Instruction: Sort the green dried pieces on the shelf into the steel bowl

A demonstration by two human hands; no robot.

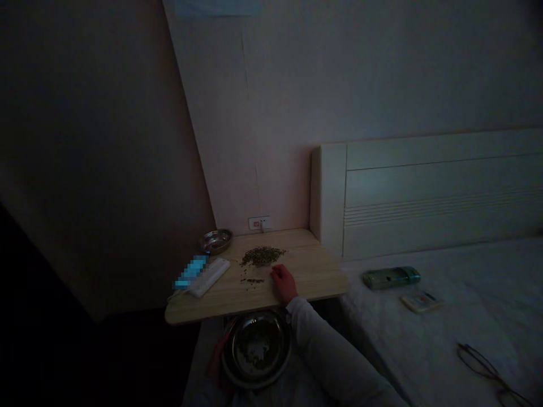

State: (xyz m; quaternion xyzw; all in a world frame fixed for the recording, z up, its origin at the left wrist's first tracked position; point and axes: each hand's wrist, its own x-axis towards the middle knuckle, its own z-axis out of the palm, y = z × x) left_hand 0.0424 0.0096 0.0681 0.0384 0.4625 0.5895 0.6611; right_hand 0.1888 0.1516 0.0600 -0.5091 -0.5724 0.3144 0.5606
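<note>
My right hand (284,284) is over the small wooden table, its fingers curled together. What they hold, if anything, is too small to make out. Just beyond its fingertips lies a loose pile of small dark-green bits (262,255), like dried seeds or leaves. A short row of the same bits (254,281) is nearer the table's front. Below the table edge, my left hand (216,357) grips the left rim of a round metal bowl (254,384). Dark-green bits show on the bowl's bottom. The left fingers are partly hidden and dim.
On the wooden table (305,254) are a small metal bowl (215,242), a white power strip (210,277) and a blurred lit screen (190,272). A socket (259,223) is behind. On the bed (382,322) at right lie a greenish case (391,277), a pale flat object (421,302) and glasses (479,362).
</note>
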